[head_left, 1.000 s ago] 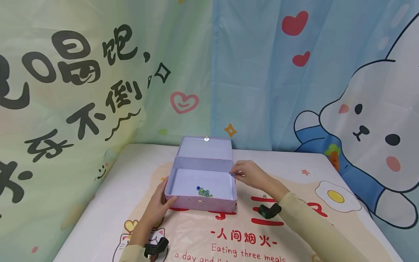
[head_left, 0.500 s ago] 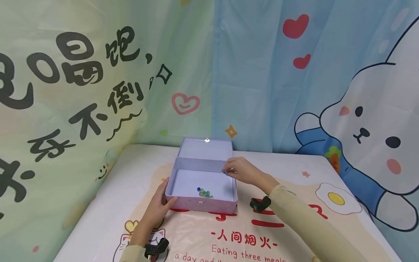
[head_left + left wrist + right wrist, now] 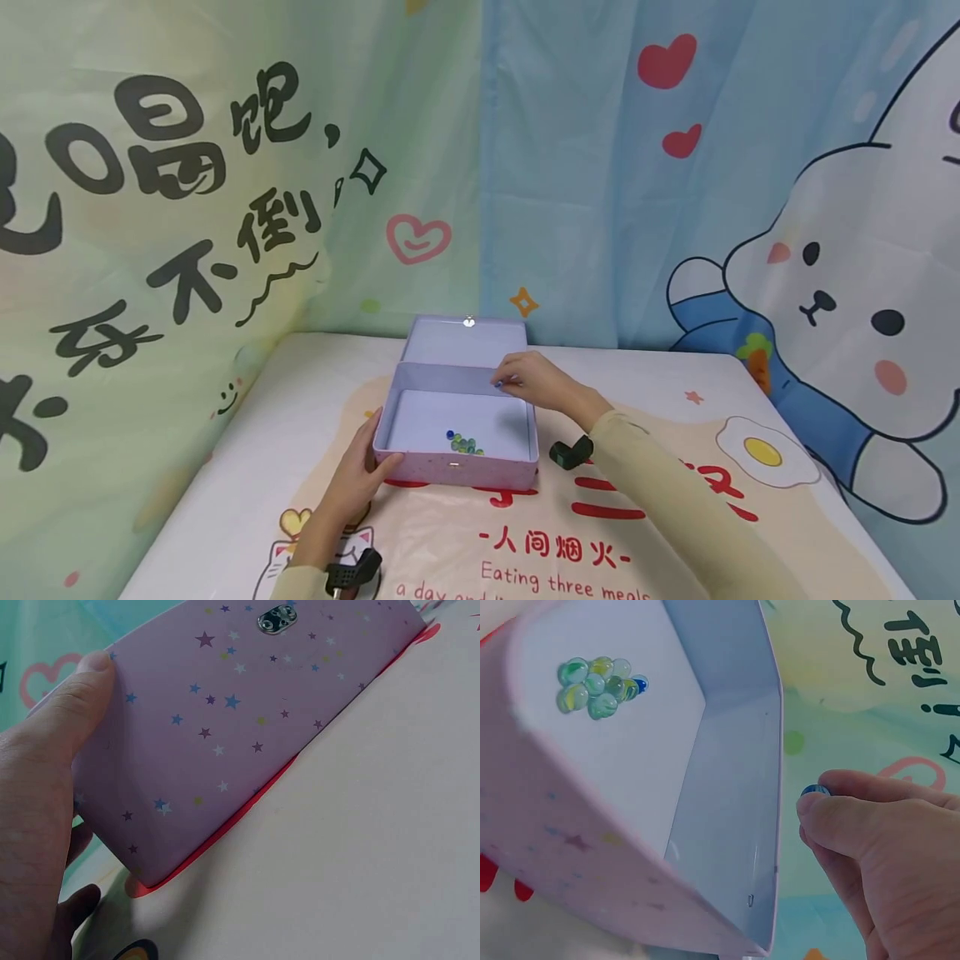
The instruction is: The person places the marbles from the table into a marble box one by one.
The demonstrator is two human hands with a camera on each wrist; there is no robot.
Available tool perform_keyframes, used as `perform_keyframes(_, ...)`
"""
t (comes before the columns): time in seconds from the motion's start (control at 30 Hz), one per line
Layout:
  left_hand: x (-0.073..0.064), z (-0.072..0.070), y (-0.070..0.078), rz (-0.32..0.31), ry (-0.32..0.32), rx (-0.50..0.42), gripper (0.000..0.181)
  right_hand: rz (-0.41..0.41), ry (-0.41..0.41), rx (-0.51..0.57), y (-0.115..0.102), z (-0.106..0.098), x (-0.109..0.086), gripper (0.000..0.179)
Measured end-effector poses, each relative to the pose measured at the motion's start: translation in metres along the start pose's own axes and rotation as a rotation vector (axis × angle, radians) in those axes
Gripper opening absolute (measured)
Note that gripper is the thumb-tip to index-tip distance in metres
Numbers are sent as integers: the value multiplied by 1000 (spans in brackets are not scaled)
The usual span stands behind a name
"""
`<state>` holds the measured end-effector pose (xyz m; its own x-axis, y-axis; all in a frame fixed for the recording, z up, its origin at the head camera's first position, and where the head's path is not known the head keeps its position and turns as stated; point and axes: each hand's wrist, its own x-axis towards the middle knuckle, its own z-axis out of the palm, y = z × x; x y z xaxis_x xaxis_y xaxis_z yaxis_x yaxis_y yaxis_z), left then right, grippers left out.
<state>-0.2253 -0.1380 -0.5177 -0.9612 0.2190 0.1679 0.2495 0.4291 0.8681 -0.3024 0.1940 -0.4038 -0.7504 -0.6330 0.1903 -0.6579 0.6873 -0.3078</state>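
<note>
A lilac tin box (image 3: pixel 487 474) printed with small stars stands on the table, its hinged lid (image 3: pixel 465 340) laid back. Inside it, near the front wall, several green and yellow glass marbles (image 3: pixel 595 684) lie clustered with one blue marble (image 3: pixel 641 683). My left hand (image 3: pixel 352 477) grips the box's front left corner, thumb on the front face and fingers round the side. Between thumb and fingertips my right hand (image 3: pixel 536 379) pinches another blue marble (image 3: pixel 815 790), held up over the right rear part of the box.
A patterned cloth (image 3: pixel 558 575) with red lettering covers the table. Behind the table hangs a printed curtain (image 3: pixel 558 167), close beyond the lid. A dark camera sits on each wrist.
My right hand has moved left and slightly up, from the box's right rim to over its rear part, still pinching the marble. My left hand stays on the corner.
</note>
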Motion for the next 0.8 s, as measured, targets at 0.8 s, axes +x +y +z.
perform_keyframes(0.8, -1, 2, 3, -30, 2, 28, 83, 120, -24, 76, 15, 29, 24, 17)
